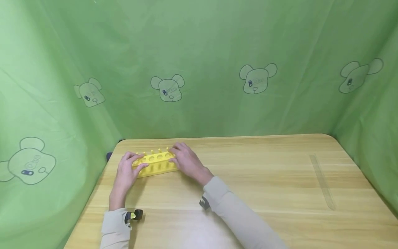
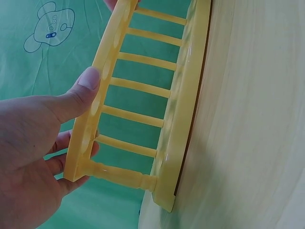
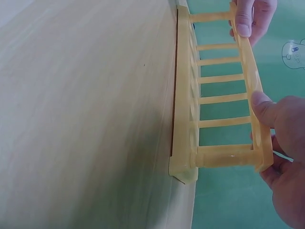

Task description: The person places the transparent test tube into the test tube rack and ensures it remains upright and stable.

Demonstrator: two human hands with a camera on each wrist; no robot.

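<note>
A yellow test tube rack (image 1: 157,167) stands upright at the far left of the table, with round holes along its top plate and a row of pegs at the back. My left hand (image 1: 126,172) grips the left end of the top plate, thumb on the near side and fingers behind. At the other end, my right hand (image 1: 188,160) pinches the same plate. Posts join the top plate to the base (image 2: 183,129) in the left wrist view. In the right wrist view, the right thumb (image 3: 265,109) presses against the plate's edge.
A clear flat strip (image 1: 322,181), like a ruler, lies on the right side of the wooden table (image 1: 248,193). Green curtains (image 1: 205,114) with printed bear heads hang behind the table and at both sides.
</note>
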